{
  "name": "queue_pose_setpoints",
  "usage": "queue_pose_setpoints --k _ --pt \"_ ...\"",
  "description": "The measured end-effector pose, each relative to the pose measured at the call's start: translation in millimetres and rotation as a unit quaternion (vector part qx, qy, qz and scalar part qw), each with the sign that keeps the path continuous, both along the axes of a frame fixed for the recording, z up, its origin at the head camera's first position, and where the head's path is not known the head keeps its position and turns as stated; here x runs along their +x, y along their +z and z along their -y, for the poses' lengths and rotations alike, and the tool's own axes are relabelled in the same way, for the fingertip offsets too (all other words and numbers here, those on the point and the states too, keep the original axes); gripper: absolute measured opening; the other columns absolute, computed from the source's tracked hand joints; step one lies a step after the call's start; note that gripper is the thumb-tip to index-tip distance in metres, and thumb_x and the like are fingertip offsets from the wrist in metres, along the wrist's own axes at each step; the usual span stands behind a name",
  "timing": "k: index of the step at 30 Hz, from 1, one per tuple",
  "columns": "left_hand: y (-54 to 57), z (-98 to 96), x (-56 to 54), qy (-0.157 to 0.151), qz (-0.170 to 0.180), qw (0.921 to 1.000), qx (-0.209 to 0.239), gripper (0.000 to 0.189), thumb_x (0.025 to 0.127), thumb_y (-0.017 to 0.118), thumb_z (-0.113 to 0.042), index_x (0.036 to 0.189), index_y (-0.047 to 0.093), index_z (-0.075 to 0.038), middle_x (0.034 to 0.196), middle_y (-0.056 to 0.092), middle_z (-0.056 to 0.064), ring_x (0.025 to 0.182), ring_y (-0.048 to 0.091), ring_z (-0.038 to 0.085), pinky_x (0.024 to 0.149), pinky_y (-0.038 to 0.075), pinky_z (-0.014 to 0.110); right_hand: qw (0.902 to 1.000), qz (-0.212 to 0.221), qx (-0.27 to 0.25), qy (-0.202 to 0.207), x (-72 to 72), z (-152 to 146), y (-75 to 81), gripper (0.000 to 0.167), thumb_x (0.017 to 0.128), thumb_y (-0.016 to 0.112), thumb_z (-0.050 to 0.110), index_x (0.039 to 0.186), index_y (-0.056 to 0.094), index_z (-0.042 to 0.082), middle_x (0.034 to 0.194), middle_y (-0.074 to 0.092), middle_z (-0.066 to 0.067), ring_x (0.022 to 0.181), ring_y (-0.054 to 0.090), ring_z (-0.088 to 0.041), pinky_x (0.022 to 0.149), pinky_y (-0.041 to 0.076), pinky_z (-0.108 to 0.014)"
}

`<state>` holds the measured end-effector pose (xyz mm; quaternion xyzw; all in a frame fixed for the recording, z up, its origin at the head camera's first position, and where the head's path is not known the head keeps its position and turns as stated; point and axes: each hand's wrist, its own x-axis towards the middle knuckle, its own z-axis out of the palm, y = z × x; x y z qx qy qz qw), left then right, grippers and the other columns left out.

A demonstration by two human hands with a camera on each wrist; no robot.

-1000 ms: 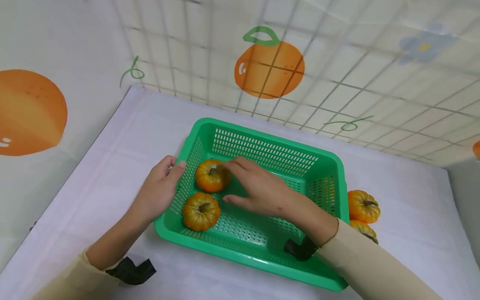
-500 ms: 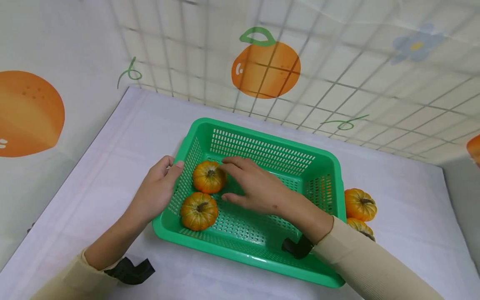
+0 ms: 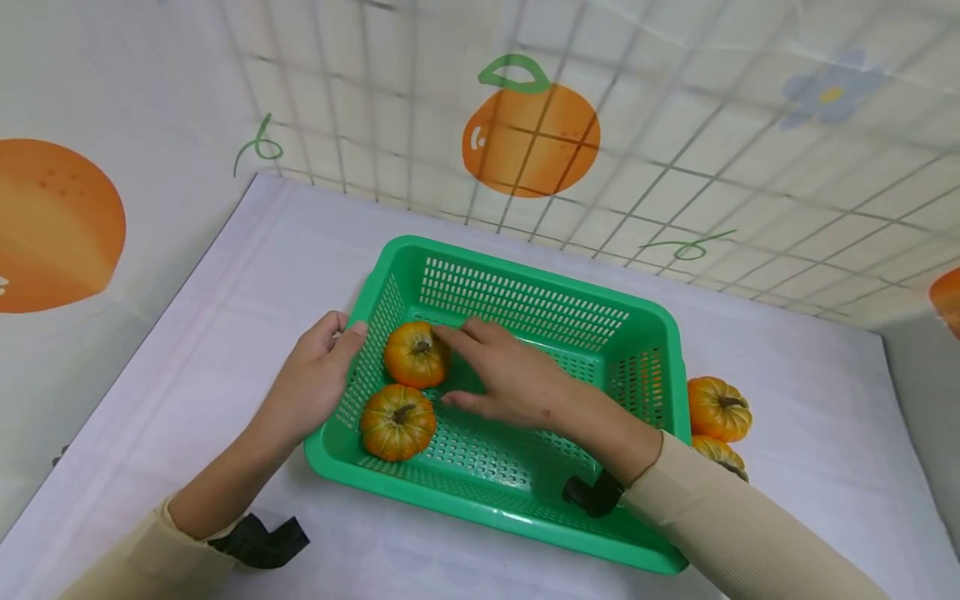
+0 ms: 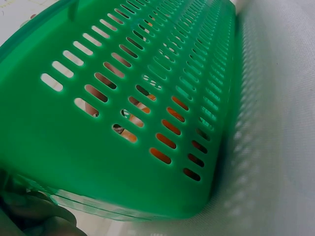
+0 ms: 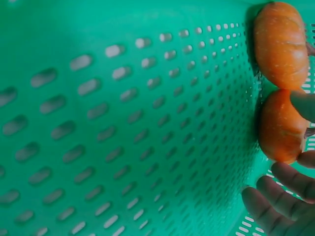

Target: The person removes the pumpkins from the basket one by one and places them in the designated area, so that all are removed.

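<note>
White cloth (image 3: 273,250) lies under everything, and on it sits the green basket (image 3: 450,500), slightly askew. Left hand (image 3: 315,375) grips the basket's left rim, fingers curled, thumb against it. Right hand (image 3: 517,375) is down inside, thumb and fingers spread apart at the right side of the far pumpkin (image 3: 408,360); can't tell if the fingertips touch. Near pumpkin (image 3: 397,425) touches that one, both at the basket's left end. Outside, beside the right wall: two more pumpkins (image 3: 716,407), the nearer partly hidden!
</note>
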<state>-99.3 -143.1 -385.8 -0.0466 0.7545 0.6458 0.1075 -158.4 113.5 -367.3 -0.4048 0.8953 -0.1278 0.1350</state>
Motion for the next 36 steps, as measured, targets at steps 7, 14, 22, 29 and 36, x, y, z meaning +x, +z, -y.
queue_pose_setpoints --k 7,14,22,29,36 --pt "1.3 -0.6 0.6 -0.004 0.001 1.0000 0.005 0.040 0.114 0.042 -0.040 0.116 0.050 0.000 0.080 0.059 0.017 0.066 0.062 0.028 0.056 0.056 0.036 0.9997 0.015 -0.003 -0.021 0.3 -1.2 1.1 0.081 0.095 0.079 0.044 0.157 0.043 0.007 0.142 0.056 -0.010 0.129 0.054 -0.027 0.104 0.051 -0.044" --pt "2.1 -0.6 1.2 0.000 0.000 1.0000 -0.005 0.040 0.114 0.042 -0.039 0.114 0.050 0.000 0.078 0.056 0.014 0.069 0.061 0.028 0.058 0.054 0.035 0.9986 0.041 -0.024 -0.024 0.9 0.7 2.8 0.081 0.096 0.077 0.042 0.158 0.039 0.008 0.158 0.047 -0.013 0.144 0.045 -0.032 0.115 0.041 -0.048" --pt "2.7 -0.5 1.9 -0.001 0.000 1.0000 -0.001 0.040 0.114 0.042 -0.039 0.116 0.050 0.000 0.080 0.057 0.015 0.069 0.062 0.028 0.058 0.055 0.035 0.9993 0.032 -0.021 0.001 -0.4 0.4 -1.1 0.086 0.095 0.078 0.041 0.163 0.034 0.011 0.148 0.053 -0.012 0.133 0.053 -0.027 0.108 0.049 -0.044" --pt "1.7 -0.8 1.3 -0.001 -0.001 1.0000 0.004 0.040 0.114 0.042 -0.039 0.116 0.050 0.000 0.081 0.058 0.017 0.069 0.062 0.029 0.058 0.056 0.035 0.9995 0.017 -0.027 0.007 -0.5 -0.3 -2.1 0.080 0.096 0.078 0.042 0.159 0.041 0.009 0.148 0.051 -0.011 0.134 0.050 -0.027 0.108 0.048 -0.043" --pt "0.5 -0.1 0.9 -0.001 0.001 1.0000 0.002 0.040 0.114 0.043 -0.039 0.116 0.050 0.000 0.081 0.059 0.016 0.069 0.062 0.028 0.058 0.055 0.035 0.9985 0.034 -0.043 -0.003 -1.6 2.1 -1.2 0.078 0.097 0.077 0.040 0.158 0.041 0.008 0.162 0.042 -0.011 0.147 0.041 -0.030 0.119 0.036 -0.046"
